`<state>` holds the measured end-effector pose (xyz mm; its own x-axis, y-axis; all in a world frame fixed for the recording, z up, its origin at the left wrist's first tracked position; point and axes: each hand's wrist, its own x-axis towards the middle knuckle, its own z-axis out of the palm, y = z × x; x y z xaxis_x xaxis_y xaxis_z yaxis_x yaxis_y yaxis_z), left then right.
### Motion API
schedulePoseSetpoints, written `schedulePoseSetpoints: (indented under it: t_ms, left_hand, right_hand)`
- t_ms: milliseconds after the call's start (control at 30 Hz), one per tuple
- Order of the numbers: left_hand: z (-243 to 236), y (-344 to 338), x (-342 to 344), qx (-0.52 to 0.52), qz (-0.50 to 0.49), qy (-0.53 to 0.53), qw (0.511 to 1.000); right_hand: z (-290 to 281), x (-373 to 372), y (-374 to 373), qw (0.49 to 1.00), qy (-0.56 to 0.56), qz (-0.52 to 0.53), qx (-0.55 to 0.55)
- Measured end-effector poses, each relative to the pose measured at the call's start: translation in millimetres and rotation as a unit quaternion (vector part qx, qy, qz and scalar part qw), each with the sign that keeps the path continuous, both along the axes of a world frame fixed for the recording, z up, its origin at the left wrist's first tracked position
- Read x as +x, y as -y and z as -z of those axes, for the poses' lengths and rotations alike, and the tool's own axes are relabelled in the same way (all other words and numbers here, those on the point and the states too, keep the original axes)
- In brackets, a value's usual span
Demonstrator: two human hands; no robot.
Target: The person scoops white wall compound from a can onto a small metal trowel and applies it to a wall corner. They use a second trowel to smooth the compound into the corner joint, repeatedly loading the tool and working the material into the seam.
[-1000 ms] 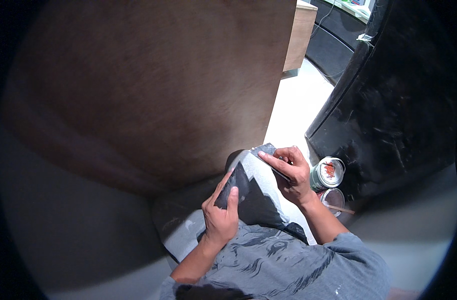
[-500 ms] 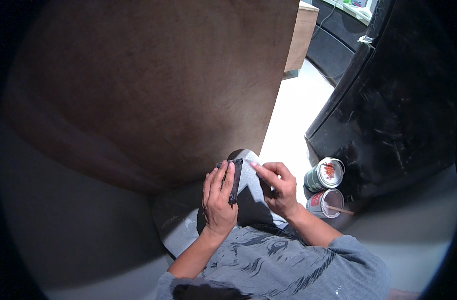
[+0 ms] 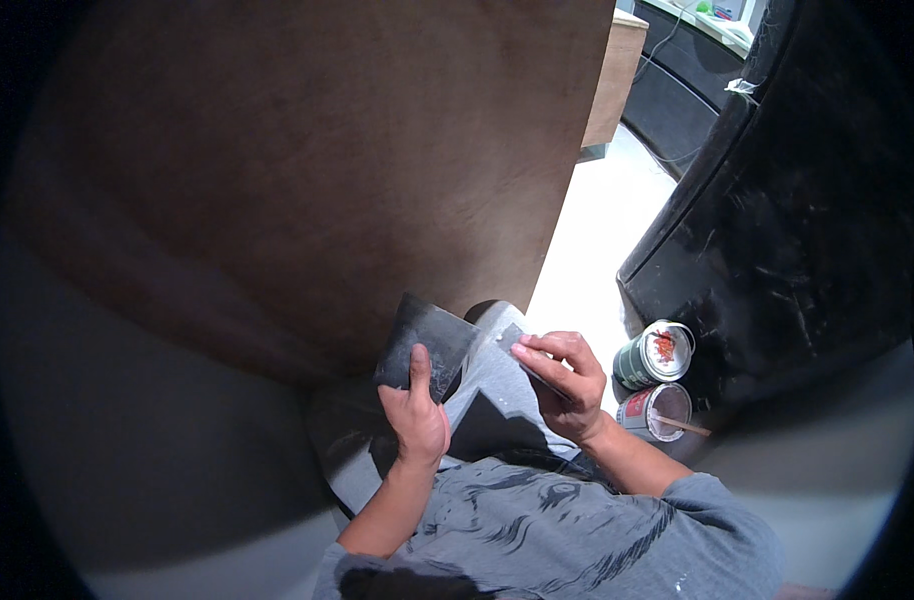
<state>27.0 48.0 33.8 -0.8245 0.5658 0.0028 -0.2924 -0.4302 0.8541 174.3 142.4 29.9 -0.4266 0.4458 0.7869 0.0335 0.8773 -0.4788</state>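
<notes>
My left hand (image 3: 418, 420) grips a dark grey rectangular plate (image 3: 429, 328), its thumb lying across the scuffed flat face and the other fingers hidden beneath. To the right, my right hand (image 3: 570, 385) is closed on a thin grey scraper blade (image 3: 510, 340), pinched between thumb and fingers. A small whitish dab shows by the blade's edge. The blade is close to the plate's right corner but seems apart from it. Both hands are above my lap, in front of a large brown wooden panel (image 3: 377, 150).
Two cans stand on the floor at right: a green one with a whitish, red-marked top (image 3: 655, 355) and an open one (image 3: 657, 412) with a stick leaning in it. A black scratched panel (image 3: 777, 230) rises beyond them. Farther back is a light wood cabinet (image 3: 613, 85).
My left hand has turned the plate from edge-on to face-up, its thumb now on top. My right index finger has drawn back from pointing, and the scraper blade now shows.
</notes>
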Motion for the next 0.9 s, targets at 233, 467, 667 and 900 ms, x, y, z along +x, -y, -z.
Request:
schedulePoseSetpoints:
  t_ms: [233,467,667,900]
  left_hand:
    - [21.9,5.8,9.9,-0.069,0.023,-0.219,0.973]
    - [26.5,21.9,13.6,-0.124,0.164,-0.201,0.958]
    - [13.6,12.8,-8.4,0.014,0.193,0.317,0.929]
    - [70.3,-3.8,-12.8,0.384,0.481,0.494,0.614]
  right_hand:
    - [-2.5,-16.3,10.3,0.996,0.081,-0.027,0.028]
    - [-5.9,-15.5,-12.7,0.997,0.075,0.017,-0.028]
    - [-4.1,-5.4,-3.8,0.998,-0.034,-0.043,-0.035]
    - [-30.5,-30.8,31.5,0.965,-0.083,-0.186,0.165]
